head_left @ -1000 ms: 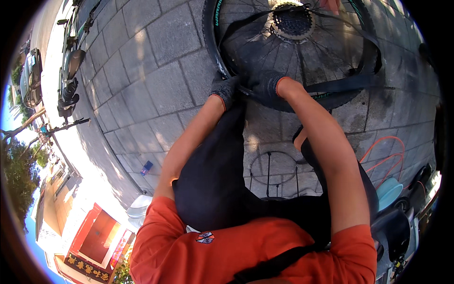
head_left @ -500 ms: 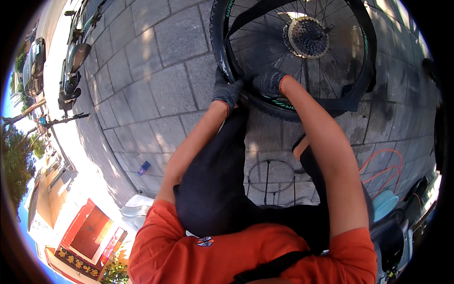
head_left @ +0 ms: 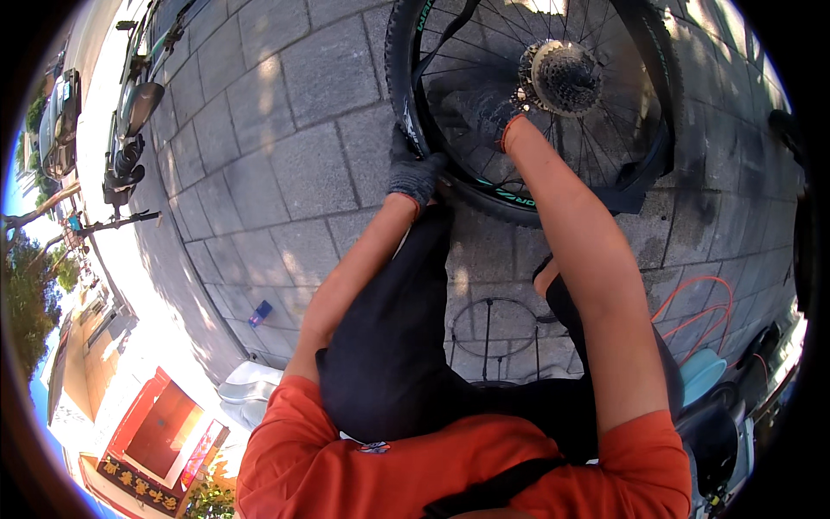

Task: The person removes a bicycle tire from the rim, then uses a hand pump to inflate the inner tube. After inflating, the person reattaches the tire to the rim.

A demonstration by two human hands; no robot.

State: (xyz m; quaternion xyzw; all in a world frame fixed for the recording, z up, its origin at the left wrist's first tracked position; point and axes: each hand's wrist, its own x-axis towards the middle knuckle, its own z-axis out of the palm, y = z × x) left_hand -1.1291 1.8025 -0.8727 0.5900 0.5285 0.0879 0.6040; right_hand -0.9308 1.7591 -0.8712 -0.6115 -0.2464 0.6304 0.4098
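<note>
A bicycle wheel [head_left: 519,192] with a knobby black tyre lies in front of me, its cassette [head_left: 566,78] facing up. My left hand [head_left: 415,170], in a dark grey knit glove, grips the tyre at the wheel's near left edge. My right hand [head_left: 488,117], gloved alike, is over the spokes just inside the rim; its fingers are smeared by motion, so I cannot make out whether they hold anything. A limp, flat black inner tube [head_left: 627,192] hangs partly out of the wheel, crossing the rim at the upper left and lower right.
Grey paving slabs [head_left: 285,112] spread under the wheel. Between my legs stands a thin round metal frame [head_left: 493,329]. An orange hose [head_left: 705,316] loops on the right beside a light blue basin [head_left: 702,374]. A small blue packet [head_left: 260,313] lies left; parked scooters [head_left: 138,104] stand farther left.
My right hand has moved up and slightly left, away from the near rim and over the spokes. The wheel and tube have shifted a little. My left hand stays on the tyre.
</note>
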